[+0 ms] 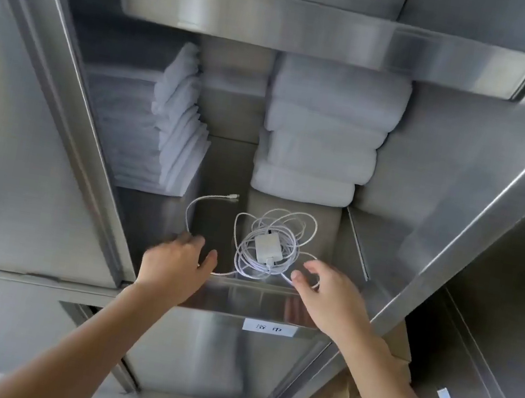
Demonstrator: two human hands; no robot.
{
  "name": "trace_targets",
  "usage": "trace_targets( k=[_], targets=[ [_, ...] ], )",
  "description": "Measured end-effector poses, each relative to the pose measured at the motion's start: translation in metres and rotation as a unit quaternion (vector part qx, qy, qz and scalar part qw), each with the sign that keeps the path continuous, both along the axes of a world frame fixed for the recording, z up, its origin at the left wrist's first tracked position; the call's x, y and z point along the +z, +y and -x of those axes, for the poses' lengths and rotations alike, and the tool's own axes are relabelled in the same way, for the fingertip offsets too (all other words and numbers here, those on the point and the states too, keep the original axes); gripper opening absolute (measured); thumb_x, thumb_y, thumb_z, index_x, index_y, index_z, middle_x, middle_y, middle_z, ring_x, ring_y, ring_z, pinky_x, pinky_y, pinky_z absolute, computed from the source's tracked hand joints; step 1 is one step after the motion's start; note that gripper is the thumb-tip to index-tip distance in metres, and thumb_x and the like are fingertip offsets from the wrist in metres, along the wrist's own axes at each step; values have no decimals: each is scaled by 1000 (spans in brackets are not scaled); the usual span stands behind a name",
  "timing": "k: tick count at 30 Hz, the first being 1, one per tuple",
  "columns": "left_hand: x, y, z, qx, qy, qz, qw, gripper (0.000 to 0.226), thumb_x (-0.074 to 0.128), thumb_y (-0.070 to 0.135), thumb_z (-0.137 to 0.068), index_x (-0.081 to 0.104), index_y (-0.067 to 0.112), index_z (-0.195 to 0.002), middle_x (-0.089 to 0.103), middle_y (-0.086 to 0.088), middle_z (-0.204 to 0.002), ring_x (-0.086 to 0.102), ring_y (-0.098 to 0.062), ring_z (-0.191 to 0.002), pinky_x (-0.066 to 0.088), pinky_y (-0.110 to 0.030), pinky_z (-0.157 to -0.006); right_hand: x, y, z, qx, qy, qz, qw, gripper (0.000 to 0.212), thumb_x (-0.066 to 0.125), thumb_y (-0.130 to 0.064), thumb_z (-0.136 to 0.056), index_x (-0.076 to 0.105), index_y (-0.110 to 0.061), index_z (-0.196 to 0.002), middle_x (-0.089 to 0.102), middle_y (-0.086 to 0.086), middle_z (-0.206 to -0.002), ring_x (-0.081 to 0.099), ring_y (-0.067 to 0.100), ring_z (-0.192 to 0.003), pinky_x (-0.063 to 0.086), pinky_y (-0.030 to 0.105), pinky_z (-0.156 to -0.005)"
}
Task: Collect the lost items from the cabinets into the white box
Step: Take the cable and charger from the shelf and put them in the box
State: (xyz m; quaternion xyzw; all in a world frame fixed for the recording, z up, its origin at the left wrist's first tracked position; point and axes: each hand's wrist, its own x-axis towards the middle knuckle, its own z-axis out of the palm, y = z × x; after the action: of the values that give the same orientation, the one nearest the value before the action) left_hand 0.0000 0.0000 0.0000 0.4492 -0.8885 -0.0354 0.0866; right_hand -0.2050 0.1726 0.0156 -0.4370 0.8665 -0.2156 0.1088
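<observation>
A white power adapter (267, 248) lies on the steel cabinet shelf (224, 171), wrapped in loose loops of its white cable (279, 226). One cable end with a plug (232, 197) trails off to the left. My left hand (175, 266) reaches over the shelf's front edge, fingers spread, touching the trailing cable at the left. My right hand (325, 292) is at the right of the coil, thumb and fingers curled around a strand of the cable. The white box is not in view.
Folded white towels (324, 132) are stacked at the back right of the shelf and thinner folded cloths (176, 122) at the back left. Another shelf lip (317, 27) hangs above. A label (269, 327) marks the front edge. Open steel doors flank both sides.
</observation>
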Motion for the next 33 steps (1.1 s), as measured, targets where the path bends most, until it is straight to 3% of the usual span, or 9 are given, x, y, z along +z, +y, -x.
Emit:
trace_targets(
  k=[5,8,12,15,18,23,26,29,33],
  targets=[
    [-18,-20,3,60,19,-64,996,41,40,55,-93,50,17,-103,57,-9,-108,55,-31,-103,51,-41,-77,-15,-17,14,-36,4,-4,999,56,49,-58,-96,54,-25,-141,62,-4,-137,57,21,-125,50,39,-97],
    [-24,-23,11,32,15,-108,994,47,39,55,-94,50,16,-118,59,-8,-120,52,-30,-113,49,-42,-86,-23,-24,17,-53,12,-14,998,66,52,-62,-94,47,-20,-145,57,1,-141,49,24,-132,47,40,-100],
    [-30,-19,25,-43,18,-98,994,56,37,56,-93,47,19,-133,56,-4,-134,45,-25,-125,42,-40,-98,-35,-36,21,-61,29,-33,997,78,55,-67,-89,47,-14,-145,53,5,-143,44,26,-135,43,42,-105],
    [-28,-16,37,-103,25,-91,990,57,29,58,-88,50,22,-127,60,1,-127,48,-22,-119,42,-38,-95,-42,-47,20,-51,35,-35,997,77,52,-74,-85,57,-13,-131,58,5,-132,48,26,-128,45,42,-102],
    [-25,-16,44,-140,56,-102,983,37,41,45,-94,51,23,-123,64,2,-116,49,-21,-113,42,-36,-87,-43,-53,19,-46,28,-30,998,70,51,-77,-81,62,-18,-116,61,2,-122,51,26,-123,45,41,-100],
    [-16,-25,36,-141,66,-107,982,36,42,34,-94,50,23,-127,64,0,-113,51,-21,-106,42,-35,-84,-43,-56,21,-43,9,-25,999,70,55,-77,-81,61,-21,-123,60,1,-126,50,24,-126,44,41,-103],
    [-12,-24,33,-147,75,-132,977,32,43,33,-94,47,26,-125,62,-1,-110,51,-21,-97,45,-35,-82,-41,-60,19,-39,2,-29,999,72,51,-81,-77,62,-21,-117,61,1,-122,51,24,-122,46,40,-101],
    [-17,-23,32,-131,99,-199,966,28,43,38,-93,39,34,-120,61,0,-107,57,-19,-92,52,-42,-82,-39,-70,12,-27,-10,-27,999,83,46,-87,-68,63,-21,-114,61,0,-120,51,23,-120,47,40,-100],
    [-13,-21,31,-101,148,-294,939,40,35,54,-79,35,41,-117,65,6,-102,60,-16,-85,52,-47,-81,-40,-85,-6,-11,3,-23,1000,100,51,-91,-54,58,-21,-125,61,-2,-120,54,23,-118,49,38,-95]
  ],
)
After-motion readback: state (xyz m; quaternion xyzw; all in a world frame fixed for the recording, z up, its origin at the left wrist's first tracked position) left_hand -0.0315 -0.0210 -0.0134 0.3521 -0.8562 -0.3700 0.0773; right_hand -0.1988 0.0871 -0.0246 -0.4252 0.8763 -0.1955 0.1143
